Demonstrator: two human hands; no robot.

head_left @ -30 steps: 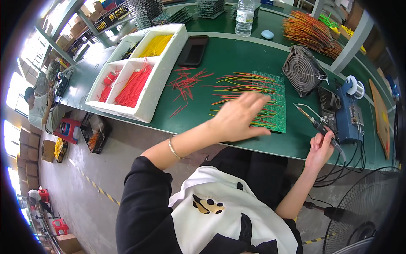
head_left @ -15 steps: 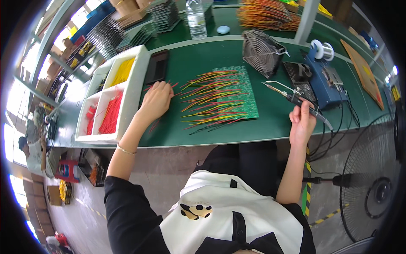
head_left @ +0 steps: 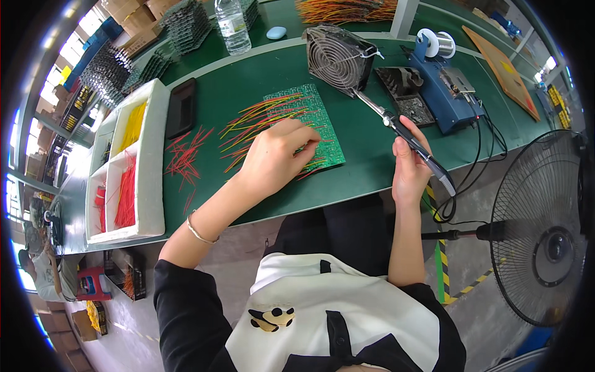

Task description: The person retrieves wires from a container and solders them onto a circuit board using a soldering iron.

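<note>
My left hand (head_left: 279,155) is closed in a pinch over the green circuit board (head_left: 333,146), with a bit of a red wire (head_left: 325,141) showing at its fingertips. Rows of red and yellow wires (head_left: 245,118) stick out leftward from the board, partly hidden under this hand. In my right hand (head_left: 410,172) is a soldering iron (head_left: 406,131), its tip pointing up and left, held above the table to the right of the board. Loose red wires (head_left: 186,152) lie scattered between the board and a white foam box (head_left: 156,127) of yellow and red wires.
A small grilled fan (head_left: 334,59) stands behind the board. To its right are a black tray (head_left: 403,90) and a blue soldering station (head_left: 441,93) with a solder spool (head_left: 441,44). A bottle (head_left: 233,28) stands at the back; a large floor fan (head_left: 545,229) is at right.
My left hand has moved right from the loose red wires to the board. The soldering iron has swung closer to the small fan in my right hand. The whole view has shifted.
</note>
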